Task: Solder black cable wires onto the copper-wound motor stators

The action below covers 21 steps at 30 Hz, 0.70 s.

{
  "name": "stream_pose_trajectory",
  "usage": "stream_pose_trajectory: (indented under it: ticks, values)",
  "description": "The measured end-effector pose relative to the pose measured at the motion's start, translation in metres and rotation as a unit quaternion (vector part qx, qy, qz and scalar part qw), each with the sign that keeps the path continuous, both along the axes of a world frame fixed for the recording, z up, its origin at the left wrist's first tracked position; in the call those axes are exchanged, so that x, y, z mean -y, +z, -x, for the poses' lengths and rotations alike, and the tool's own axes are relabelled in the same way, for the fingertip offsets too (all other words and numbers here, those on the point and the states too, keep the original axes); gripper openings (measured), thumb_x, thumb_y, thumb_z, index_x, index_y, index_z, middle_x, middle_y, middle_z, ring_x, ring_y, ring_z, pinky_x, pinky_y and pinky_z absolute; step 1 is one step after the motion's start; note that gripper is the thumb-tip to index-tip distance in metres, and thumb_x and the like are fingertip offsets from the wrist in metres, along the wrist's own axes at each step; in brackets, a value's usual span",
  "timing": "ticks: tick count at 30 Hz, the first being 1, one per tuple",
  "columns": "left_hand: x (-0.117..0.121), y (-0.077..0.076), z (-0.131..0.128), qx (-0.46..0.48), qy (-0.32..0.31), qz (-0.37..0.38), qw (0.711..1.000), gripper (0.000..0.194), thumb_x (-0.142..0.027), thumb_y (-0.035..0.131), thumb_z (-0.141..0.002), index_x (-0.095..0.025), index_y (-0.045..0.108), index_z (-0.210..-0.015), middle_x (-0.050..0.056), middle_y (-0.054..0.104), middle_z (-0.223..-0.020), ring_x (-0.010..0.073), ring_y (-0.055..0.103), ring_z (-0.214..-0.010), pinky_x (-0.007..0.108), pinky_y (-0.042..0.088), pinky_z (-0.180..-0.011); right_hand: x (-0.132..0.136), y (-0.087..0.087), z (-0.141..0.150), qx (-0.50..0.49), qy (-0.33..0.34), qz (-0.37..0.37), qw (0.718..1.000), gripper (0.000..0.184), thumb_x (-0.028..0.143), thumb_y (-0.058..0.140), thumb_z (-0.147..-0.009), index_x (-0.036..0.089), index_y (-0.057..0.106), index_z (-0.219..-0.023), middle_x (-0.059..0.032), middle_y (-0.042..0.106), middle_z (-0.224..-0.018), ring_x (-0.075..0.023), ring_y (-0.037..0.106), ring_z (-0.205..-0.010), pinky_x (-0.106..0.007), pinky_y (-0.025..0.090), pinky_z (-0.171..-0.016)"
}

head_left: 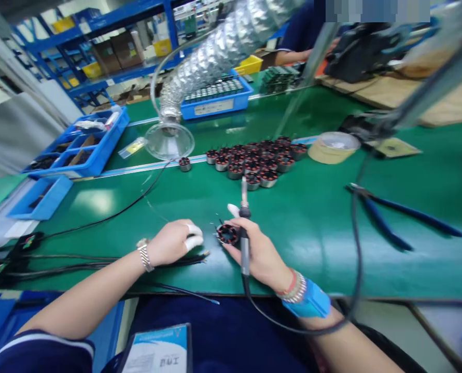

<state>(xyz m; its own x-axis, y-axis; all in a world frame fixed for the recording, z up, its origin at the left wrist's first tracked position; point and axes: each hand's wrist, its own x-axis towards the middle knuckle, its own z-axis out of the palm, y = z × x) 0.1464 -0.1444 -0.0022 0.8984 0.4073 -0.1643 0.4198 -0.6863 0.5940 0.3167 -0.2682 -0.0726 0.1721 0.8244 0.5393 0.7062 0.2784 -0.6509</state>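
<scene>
Right hand (pixel 256 254) wrapped round the grip of a soldering iron (pixel 245 248), fingers pressed closed on it; the shaft stands near upright, tip towards 12 o'clock. Wound motor stator (pixel 227 234) lies on the green desk (pixel 324 124) between both hands, bore facing up, at 9–10 o'clock from the right hand and 3 o'clock from the left. Right hand is nearer, apparently touching its rim. Being a ring, it shows no long axis.

Left hand (pixel 172 242) rests with fingers together, white finger cots (pixel 194 241) just beside the stator, above black leads (pixel 98 264). Whether it pinches them: cannot tell.

Stator's near edge hidden by right fingers; its solder points too small to read. Further stators (pixel 252 165) cluster at 12 o'clock.
</scene>
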Motion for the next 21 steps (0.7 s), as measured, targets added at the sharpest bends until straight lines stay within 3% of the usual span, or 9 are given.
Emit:
stream_pose_trajectory:
  ticks: [2,6,10,13,15,18,21]
  values:
    - [0.003,-0.008,0.013,-0.072,-0.039,-0.057,0.995,0.014,-0.025,0.053,-0.078,-0.017,0.065,-0.08,0.006,0.06,-0.08,0.019,0.054,-0.076,0.028,0.04,-0.072,0.001,-0.005,-0.001,0.009,-0.014,0.01,1.0,0.04,0.026,0.057,-0.079,0.024,0.041,-0.115,-0.0096,0.059,-0.105,-0.0221,0.063,-0.09,-0.037,0.054,-0.078]
    - [0.003,-0.017,0.025,-0.09,-0.043,-0.047,0.994,0.01,-0.024,0.057,-0.077,-0.016,0.063,-0.076,0.007,0.061,-0.083,0.0187,0.056,-0.078,0.028,0.042,-0.071,-0.003,-0.014,-0.007,0.029,-0.053,0.012,0.998,0.051,0.04,0.061,-0.074,0.027,0.039,-0.118,-0.0122,0.062,-0.104,-0.0268,0.065,-0.087,-0.042,0.055,-0.075]
    - [-0.01,0.011,0.025,-0.015,0.065,-0.055,0.996,0.016,-0.026,0.051,-0.083,-0.015,0.06,-0.09,0.007,0.064,-0.089,0.0165,0.057,-0.075,0.026,0.042,-0.067,-0.009,-0.017,-0.012,-0.01,-0.043,0.015,0.999,0.045,0.048,0.062,-0.07,0.032,0.044,-0.107,-0.0117,0.067,-0.092,-0.0318,0.065,-0.085,-0.05,0.054,-0.076]
    - [-0.021,0.035,0.023,0.052,0.052,-0.081,0.994,0.021,-0.025,0.049,-0.085,-0.014,0.063,-0.095,0.008,0.067,-0.095,0.0175,0.059,-0.084,0.024,0.041,-0.073,-0.012,-0.016,-0.012,-0.045,-0.035,0.018,0.998,0.046,0.046,0.066,-0.067,0.033,0.042,-0.105,-0.0142,0.067,-0.093,-0.0335,0.064,-0.088,-0.053,0.051,-0.082]
    - [-0.026,0.039,0.022,0.078,0.044,-0.091,0.992,0.022,-0.026,0.049,-0.084,-0.015,0.065,-0.095,0.008,0.067,-0.095,0.0184,0.059,-0.085,0.024,0.04,-0.073,-0.015,-0.013,-0.01,-0.04,-0.02,0.025,0.999,0.05,0.041,0.066,-0.068,0.03,0.039,-0.108,-0.0156,0.065,-0.101,-0.0326,0.064,-0.089,-0.054,0.049,-0.085]
    - [-0.031,0.027,0.02,0.108,0.048,-0.052,0.992,0.023,-0.028,0.049,-0.083,-0.018,0.068,-0.089,0.004,0.069,-0.087,0.0175,0.06,-0.077,0.024,0.04,-0.068,-0.022,-0.004,-0.003,-0.007,0.001,0.047,0.999,0.05,0.038,0.061,-0.074,0.024,0.033,-0.114,-0.016,0.062,-0.109,-0.0283,0.065,-0.092,-0.051,0.05,-0.085]
    - [-0.036,0.008,0.019,0.153,0.098,0.064,0.981,0.024,-0.031,0.05,-0.081,-0.016,0.069,-0.084,0.004,0.069,-0.084,0.018,0.06,-0.077,0.024,0.041,-0.069,-0.033,0.005,0.004,0.005,0.021,0.072,0.997,0.046,0.032,0.057,-0.078,0.021,0.032,-0.116,-0.0147,0.062,-0.11,-0.0235,0.063,-0.098,-0.042,0.053,-0.084]
